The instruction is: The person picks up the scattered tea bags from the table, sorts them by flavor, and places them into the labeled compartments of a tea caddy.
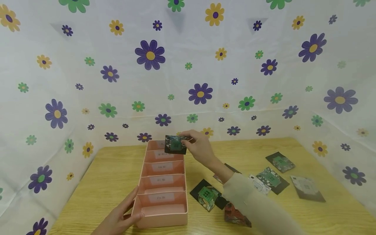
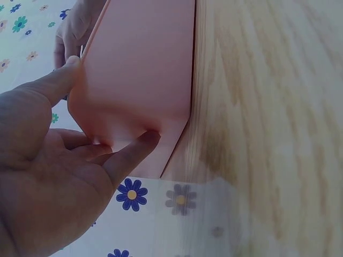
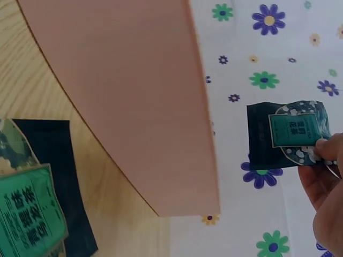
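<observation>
A long pink divided box stands on the table, its compartments in a row running away from me, with pale labels on the inner walls. My left hand grips its near left corner, thumb at the rim and fingers against the outer side. Over the farthest compartments, my right hand pinches a dark tea sachet by one edge between thumb and fingers. A green label shows on that sachet, which is above the box rim and apart from it.
Right of the box lie several more tea sachets: a green-labelled one, a red one, a whitish one, a grey one and dark ones. A flowered cloth encloses the wooden table.
</observation>
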Motion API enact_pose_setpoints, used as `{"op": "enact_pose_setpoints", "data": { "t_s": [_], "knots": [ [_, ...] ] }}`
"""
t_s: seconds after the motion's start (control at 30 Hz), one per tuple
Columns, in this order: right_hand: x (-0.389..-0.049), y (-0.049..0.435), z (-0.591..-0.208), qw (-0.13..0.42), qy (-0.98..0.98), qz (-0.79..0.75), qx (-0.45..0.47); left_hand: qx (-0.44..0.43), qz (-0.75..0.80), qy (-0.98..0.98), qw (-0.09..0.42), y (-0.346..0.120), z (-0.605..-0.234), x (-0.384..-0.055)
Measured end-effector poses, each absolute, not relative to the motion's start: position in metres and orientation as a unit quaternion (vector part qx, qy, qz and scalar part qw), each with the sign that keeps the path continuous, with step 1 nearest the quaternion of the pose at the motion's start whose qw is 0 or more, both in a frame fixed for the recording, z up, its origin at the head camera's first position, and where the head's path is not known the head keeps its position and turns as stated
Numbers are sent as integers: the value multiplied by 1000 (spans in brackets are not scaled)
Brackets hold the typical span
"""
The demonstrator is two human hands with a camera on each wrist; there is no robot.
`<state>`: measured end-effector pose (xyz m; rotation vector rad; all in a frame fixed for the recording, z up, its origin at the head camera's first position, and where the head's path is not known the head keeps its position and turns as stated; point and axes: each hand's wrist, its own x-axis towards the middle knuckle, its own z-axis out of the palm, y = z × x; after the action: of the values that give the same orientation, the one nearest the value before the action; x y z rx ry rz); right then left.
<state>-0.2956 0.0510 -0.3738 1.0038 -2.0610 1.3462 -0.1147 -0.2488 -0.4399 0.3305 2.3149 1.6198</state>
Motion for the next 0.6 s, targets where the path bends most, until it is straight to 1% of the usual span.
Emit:
{"op": "enact_pose_setpoints", "data": {
  "t_s": [0.13, 0.27, 0.43, 0.6],
  "knots": [
    [-296, 41, -383, 264, -748, 481, 374, 109, 569, 800, 153, -249, -441, -115],
    [-296, 35, -391, 266, -748, 476, 378, 103, 573, 798, 156, -248, -440, -115],
    [-295, 33, -398, 252, -755, 471, 381, 101, 574, 797, 162, -248, -439, -117],
    [-292, 33, -405, 217, -765, 458, 398, 81, 575, 797, 168, -247, -439, -116]
  ]
}}
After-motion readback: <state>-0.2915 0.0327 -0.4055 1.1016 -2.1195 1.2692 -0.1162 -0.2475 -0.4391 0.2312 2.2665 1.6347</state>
